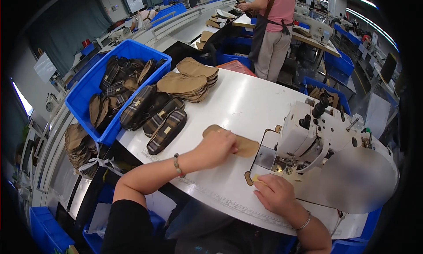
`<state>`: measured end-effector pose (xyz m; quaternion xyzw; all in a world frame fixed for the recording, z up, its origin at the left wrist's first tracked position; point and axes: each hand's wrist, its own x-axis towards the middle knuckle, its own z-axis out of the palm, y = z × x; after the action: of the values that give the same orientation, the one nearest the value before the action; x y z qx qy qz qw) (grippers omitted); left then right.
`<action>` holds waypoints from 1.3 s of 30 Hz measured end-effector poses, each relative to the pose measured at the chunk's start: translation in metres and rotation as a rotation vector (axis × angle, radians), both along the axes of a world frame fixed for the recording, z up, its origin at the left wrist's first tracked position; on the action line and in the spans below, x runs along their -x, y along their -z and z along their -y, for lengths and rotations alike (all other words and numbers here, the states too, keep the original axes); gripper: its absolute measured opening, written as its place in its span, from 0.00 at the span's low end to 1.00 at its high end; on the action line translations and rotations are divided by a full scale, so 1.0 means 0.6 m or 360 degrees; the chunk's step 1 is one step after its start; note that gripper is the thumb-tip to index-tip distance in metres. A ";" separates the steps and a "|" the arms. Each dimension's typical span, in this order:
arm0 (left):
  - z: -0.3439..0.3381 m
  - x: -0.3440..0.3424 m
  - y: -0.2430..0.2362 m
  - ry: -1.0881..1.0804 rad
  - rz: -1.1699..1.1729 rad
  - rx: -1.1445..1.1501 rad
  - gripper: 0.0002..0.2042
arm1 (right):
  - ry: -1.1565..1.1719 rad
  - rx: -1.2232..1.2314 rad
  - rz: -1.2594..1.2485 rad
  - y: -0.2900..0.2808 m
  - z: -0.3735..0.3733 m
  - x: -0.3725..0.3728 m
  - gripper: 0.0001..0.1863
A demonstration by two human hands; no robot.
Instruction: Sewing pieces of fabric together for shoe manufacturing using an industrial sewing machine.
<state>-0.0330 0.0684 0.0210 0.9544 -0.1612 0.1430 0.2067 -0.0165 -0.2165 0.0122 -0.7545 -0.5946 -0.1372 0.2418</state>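
Observation:
My left hand (217,146) grips a flat tan fabric piece (246,146) with rounded ends on the white table, left of the machine's needle area. A white sewing machine (299,135) stands at the right. Beside its plate, my right hand (276,194) pinches a small yellow item (260,178), too small to name, next to a small dark-edged tan shape (248,178). On the left side of the table lie plaid shoe uppers or slippers (165,131) and stacks of tan sole-shaped pieces (180,84).
A blue crate (162,61) full of plaid and tan items sits on the left end of the white table (211,183). Tied tan pieces (77,144) hang beside it. Another person (269,34) in a pink top stands behind the table, near more blue crates (339,104).

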 end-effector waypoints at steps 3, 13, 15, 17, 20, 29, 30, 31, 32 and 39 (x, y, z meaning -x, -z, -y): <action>0.043 0.048 0.024 0.0060 -0.0169 0.0000 0.07 | -0.0041 0.0029 0.0020 -0.011 -0.015 0.004 0.23; -0.165 0.112 -0.019 -0.1123 0.0440 -0.0331 0.07 | 0.0030 -0.0076 0.0117 -0.003 -0.001 0.005 0.35; -0.199 0.125 -0.014 -0.1265 0.0385 -0.0395 0.06 | 0.0056 -0.0005 0.0125 -0.007 -0.005 0.008 0.36; -0.231 0.132 0.011 -0.1533 0.0075 -0.0474 0.07 | 0.0058 0.0055 0.0137 -0.006 -0.008 0.006 0.37; -0.267 0.131 0.051 -0.1517 0.0174 -0.0400 0.08 | 0.0084 0.0186 0.0084 -0.002 -0.013 0.002 0.40; -0.270 0.142 0.024 -0.1337 0.0414 -0.0104 0.05 | 0.0004 0.0348 -0.0062 0.017 -0.004 -0.006 0.43; -0.268 0.149 0.013 -0.1335 0.0410 -0.0107 0.05 | -0.0011 0.0274 -0.0031 0.007 -0.009 -0.008 0.43; -0.260 0.153 -0.003 -0.1258 0.0286 0.0179 0.05 | -0.0014 0.0205 -0.0003 0.002 -0.012 -0.010 0.43; -0.251 0.157 -0.018 -0.1174 0.0159 0.0462 0.05 | -0.0001 0.0208 -0.0011 0.003 -0.014 -0.014 0.43; -0.125 0.159 -0.082 -0.0392 -0.0617 0.1447 0.09 | 0.0113 0.0258 -0.0058 0.020 -0.015 -0.009 0.39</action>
<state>-0.1281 0.1436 0.0702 0.7889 0.0723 0.0424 0.6088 -0.0110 -0.2072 0.0003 -0.7945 -0.5721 -0.0833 0.1858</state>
